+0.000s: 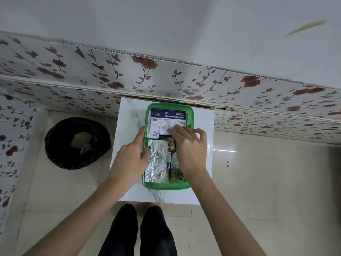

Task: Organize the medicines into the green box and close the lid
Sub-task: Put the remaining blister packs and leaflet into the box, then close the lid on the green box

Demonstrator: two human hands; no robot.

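Note:
The green box (166, 186) sits on a small white table (127, 189), with no lid on it. Its far half holds a blue and white medicated dressings packet (166, 119). Nearer lie silver foil blister strips (156, 163), a small bottle (175, 163) and brown capsule strips (177, 177). My left hand (132, 156) rests against the box's left wall, fingertips touching the foil strips. My right hand (190, 146) lies over the box's right side, fingers spread and pressing on the near edge of the dressings packet. The lid is not in view.
A black bin lined with a bag (77, 143) stands on the tiled floor left of the table. A flowered wall panel (166, 78) runs right behind the table. My legs (136, 231) are at the table's near edge.

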